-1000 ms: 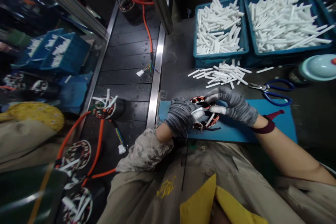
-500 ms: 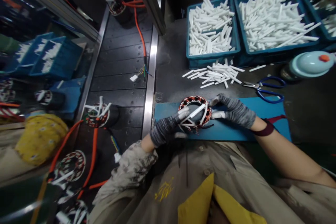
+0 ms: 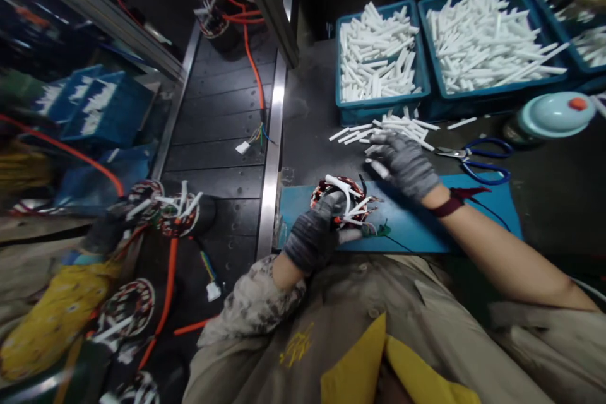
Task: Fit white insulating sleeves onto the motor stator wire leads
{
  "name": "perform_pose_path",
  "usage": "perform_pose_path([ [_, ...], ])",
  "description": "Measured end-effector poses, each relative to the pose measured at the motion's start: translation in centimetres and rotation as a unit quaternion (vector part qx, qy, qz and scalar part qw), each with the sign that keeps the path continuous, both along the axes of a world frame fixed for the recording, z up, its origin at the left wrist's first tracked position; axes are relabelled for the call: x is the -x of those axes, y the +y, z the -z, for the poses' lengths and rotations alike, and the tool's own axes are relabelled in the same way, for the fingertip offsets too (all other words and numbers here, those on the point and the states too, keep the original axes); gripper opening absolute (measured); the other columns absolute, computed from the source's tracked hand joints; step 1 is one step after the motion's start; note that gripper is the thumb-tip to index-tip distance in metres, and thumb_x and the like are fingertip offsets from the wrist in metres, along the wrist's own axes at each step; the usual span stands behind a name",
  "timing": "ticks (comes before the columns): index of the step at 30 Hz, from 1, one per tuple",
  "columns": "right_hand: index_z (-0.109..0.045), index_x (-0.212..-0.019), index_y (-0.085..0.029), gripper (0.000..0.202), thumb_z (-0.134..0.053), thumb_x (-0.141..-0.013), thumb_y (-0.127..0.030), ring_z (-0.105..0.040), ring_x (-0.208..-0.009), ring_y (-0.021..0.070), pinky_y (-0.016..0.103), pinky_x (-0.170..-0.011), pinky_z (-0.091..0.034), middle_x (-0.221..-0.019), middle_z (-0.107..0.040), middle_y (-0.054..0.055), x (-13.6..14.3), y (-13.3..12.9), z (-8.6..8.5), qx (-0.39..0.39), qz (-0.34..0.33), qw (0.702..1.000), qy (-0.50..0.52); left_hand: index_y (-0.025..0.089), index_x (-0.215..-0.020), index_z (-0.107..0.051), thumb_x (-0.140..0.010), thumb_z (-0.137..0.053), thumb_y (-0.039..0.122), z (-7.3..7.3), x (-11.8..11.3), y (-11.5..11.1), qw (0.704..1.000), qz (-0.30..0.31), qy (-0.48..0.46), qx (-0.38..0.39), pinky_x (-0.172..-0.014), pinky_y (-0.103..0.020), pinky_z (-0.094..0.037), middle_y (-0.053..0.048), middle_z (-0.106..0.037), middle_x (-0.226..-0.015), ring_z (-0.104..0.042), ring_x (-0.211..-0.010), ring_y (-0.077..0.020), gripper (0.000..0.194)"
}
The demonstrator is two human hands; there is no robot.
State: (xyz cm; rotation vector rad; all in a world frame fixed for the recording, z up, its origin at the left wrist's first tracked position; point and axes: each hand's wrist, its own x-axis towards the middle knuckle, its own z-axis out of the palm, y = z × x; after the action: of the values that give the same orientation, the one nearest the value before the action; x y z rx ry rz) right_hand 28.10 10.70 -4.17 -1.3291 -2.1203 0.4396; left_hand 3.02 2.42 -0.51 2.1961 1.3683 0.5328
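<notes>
A motor stator [image 3: 318,190], a ring of copper-red windings with white sleeves and thin wires sticking out of it, lies tilted on the blue mat [image 3: 426,233]. My left hand [image 3: 315,233], in a grey glove with white fingertips, is closed round its near side, the thumb over the ring. My right hand [image 3: 404,164], gloved alike, is held over the near edge of a loose pile of white sleeves [image 3: 353,132]. Its thumb and fingers are apart, and I make out no sleeve between them. A small green piece [image 3: 379,229] with a dark wire lies beside the stator.
Blue bins [image 3: 384,115] full of white sleeves line the back. Blue-handled scissors [image 3: 485,158] and a light-blue bottle [image 3: 552,117] stand right. On the left, a metal rail [image 3: 271,189] borders a slatted conveyor [image 3: 222,177] carrying stators [image 3: 177,214]; a co-worker's gloved hand [image 3: 106,227] touches one.
My right hand has left the stator and moved up to the sleeve pile. The stator has been turned, with its wires now to the right. The co-worker's arm has reached towards the conveyor.
</notes>
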Motion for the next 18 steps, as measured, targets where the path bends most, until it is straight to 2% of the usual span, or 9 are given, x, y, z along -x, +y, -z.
perform_pose_path([
  [1,-0.072,-0.11,-0.022,0.02,-0.061,-0.098,-0.033,-0.068,-0.119,0.0324,0.056,-0.106,-0.053,-0.126,-0.074,0.012,-0.4,-1.5,-0.6,0.01,0.023,0.998,0.059,0.022,-0.131,-0.063,-0.085,-0.082,0.046,0.2,0.5,-1.0,0.999,-0.019,-0.021,-0.032,-0.096,-0.041,-0.064,-0.009,-0.077,-0.117,-0.075,-0.108,-0.0267,0.055],
  [3,-0.069,-0.108,-0.025,0.018,-0.063,-0.097,-0.037,-0.074,-0.092,0.0277,0.048,-0.086,-0.063,-0.103,-0.078,0.007,-1.0,-4.7,-1.7,0.065,0.085,0.974,0.198,0.023,-0.129,-0.064,-0.091,-0.075,0.038,0.6,1.2,-2.8,0.994,-0.035,-0.037,-0.096,-0.099,-0.042,-0.064,-0.01,-0.074,-0.122,-0.074,-0.114,-0.0267,0.042],
  [5,-0.07,-0.1,-0.027,0.015,-0.07,-0.093,-0.039,-0.074,-0.08,0.0258,0.043,-0.074,-0.063,-0.093,-0.078,0.005,-1.3,-7.4,-2.3,0.116,0.101,0.956,0.251,0.024,-0.122,-0.068,-0.094,-0.072,0.031,0.7,1.3,-3.7,0.989,-0.03,-0.03,-0.145,-0.094,-0.038,-0.066,-0.009,-0.075,-0.117,-0.075,-0.109,-0.0238,0.029],
  [7,-0.07,-0.095,-0.027,0.013,-0.073,-0.09,-0.039,-0.074,-0.078,0.0245,0.039,-0.07,-0.063,-0.09,-0.079,0.004,-1.2,-9.3,-2.4,0.147,0.103,0.948,0.262,0.024,-0.117,-0.071,-0.095,-0.071,0.027,0.5,1.1,-3.8,0.985,-0.017,-0.016,-0.172,-0.083,-0.03,-0.066,-0.007,-0.076,-0.107,-0.077,-0.097,-0.0194,0.022],
  [9,-0.071,-0.094,-0.027,0.012,-0.073,-0.09,-0.038,-0.075,-0.078,0.023,0.036,-0.069,-0.063,-0.09,-0.08,0.003,-0.7,-10.1,-2.2,0.161,0.106,0.945,0.263,0.024,-0.116,-0.072,-0.096,-0.07,0.025,0.2,0.9,-3.5,0.98,0.001,-0.005,-0.197,-0.077,-0.026,-0.065,-0.006,-0.077,-0.102,-0.077,-0.091,-0.0173,0.02],
  [13,-0.073,-0.095,-0.026,0.016,-0.076,-0.089,-0.041,-0.076,-0.079,0.0229,0.036,-0.072,-0.064,-0.09,-0.08,0.003,-0.3,-10.2,-1.7,0.148,0.108,0.949,0.256,0.02,-0.119,-0.071,-0.099,-0.067,0.023,-0.4,1.1,-3.1,0.969,0.031,0.0,-0.244,-0.081,-0.026,-0.065,-0.008,-0.079,-0.103,-0.079,-0.092,-0.018,0.021],
  [18,-0.075,-0.098,-0.028,0.012,-0.076,-0.09,-0.037,-0.076,-0.084,0.0245,0.041,-0.08,-0.064,-0.094,-0.08,0.002,-0.9,-10.1,-2.1,0.118,0.084,0.959,0.244,0.023,-0.123,-0.072,-0.097,-0.069,0.021,-0.2,1.7,-3.4,0.971,0.039,0.038,-0.233,-0.083,-0.027,-0.066,-0.009,-0.081,-0.11,-0.08,-0.098,-0.0201,0.027],
])
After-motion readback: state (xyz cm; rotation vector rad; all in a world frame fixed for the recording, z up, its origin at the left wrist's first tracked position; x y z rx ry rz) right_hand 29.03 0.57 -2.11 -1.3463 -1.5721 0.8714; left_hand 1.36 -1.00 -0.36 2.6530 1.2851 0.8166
